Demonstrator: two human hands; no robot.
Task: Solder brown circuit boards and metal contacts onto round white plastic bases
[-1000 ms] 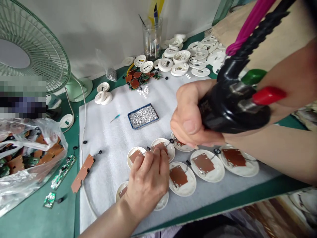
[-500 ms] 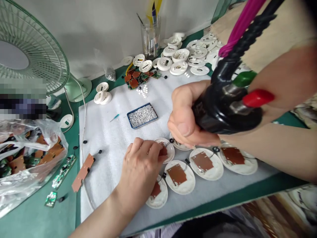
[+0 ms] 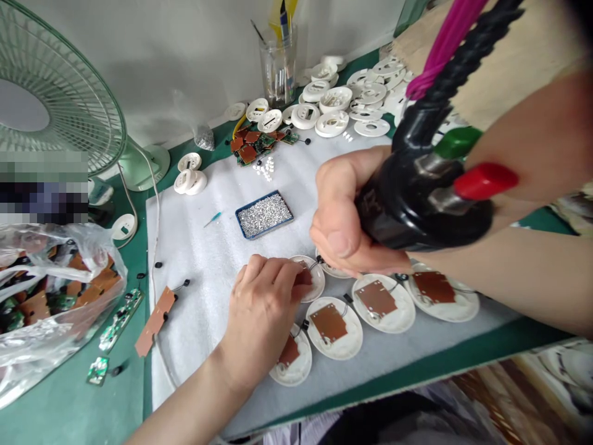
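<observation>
right hand [image 3: 352, 225] was closed tight around the black handle of a corded tool [image 3: 407, 210], a full fist, likely to bear its weight, above the far end of the row of white round bases [image 3: 333, 349] along the front edge of the foam sheet [image 3: 194, 259]. left hand [image 3: 262, 312] was curled, fingers [image 3: 287, 272] over one base [image 3: 315, 284] carrying a brown circuit board [image 3: 303, 276], probably steadying it; whether they gripped it could not be told. boards faced up, seemingly for access.
</observation>
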